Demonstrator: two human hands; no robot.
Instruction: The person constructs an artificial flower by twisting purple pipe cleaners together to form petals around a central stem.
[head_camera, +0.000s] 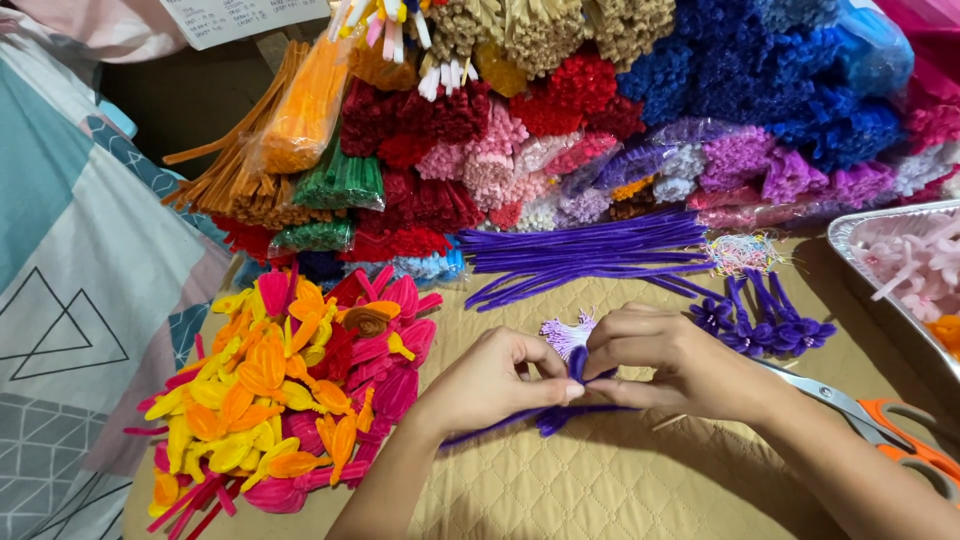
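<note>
My left hand (492, 380) and my right hand (668, 362) meet at the middle of the quilted tan mat (620, 480). Both pinch a purple pipe cleaner (560, 412), bent into a loop between the fingertips, with its stem trailing left under my left hand. Just behind the fingers lies a small bunch of pale lilac stamens (566, 332). To the right rest several finished purple pipe-cleaner flowers (762, 322). Beyond them lies a loose bundle of straight purple pipe cleaners (590, 256).
A heap of yellow, orange and pink pipe-cleaner flowers (290, 385) fills the left. Stacked bundles of pipe cleaners in many colours (620, 110) wall the back. Orange-handled scissors (880, 420) lie by my right forearm. A foil tray (900, 270) with pink pieces sits at the right edge.
</note>
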